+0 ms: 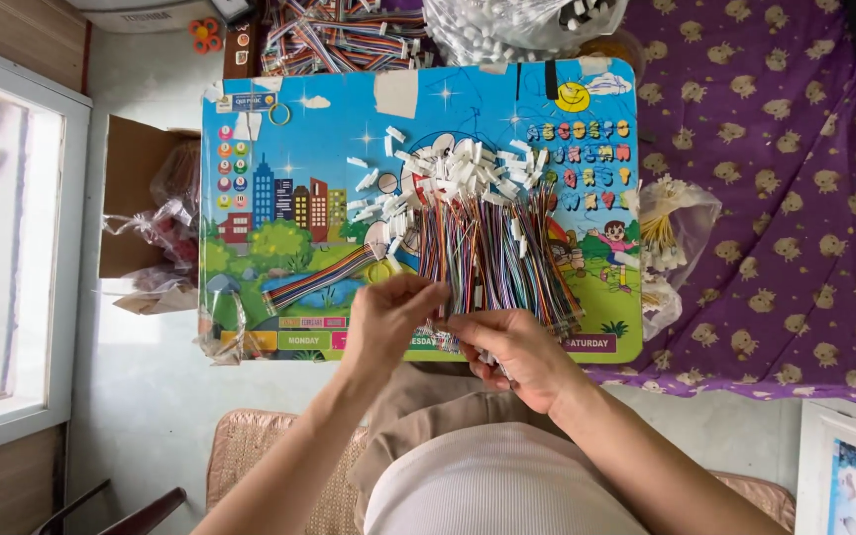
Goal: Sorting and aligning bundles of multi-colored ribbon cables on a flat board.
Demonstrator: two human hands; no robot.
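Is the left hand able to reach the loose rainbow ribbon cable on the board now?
Probably yes: the ribbon cable lies uncovered just beyond the left hand, with nothing between them.

Two hands are at work, the left hand (388, 317) and the right hand (517, 352). One bright picture board (279, 208) serves as the surface. On it lies one big heap of coloured wire leads (487, 248), too many to count, with white plugs (458, 163) past counting as well. One flat ribbon cable (314, 282) lies apart. One cardboard box (136, 198) stands beside it, and two clear bags (681, 213) (507, 25) sit near.
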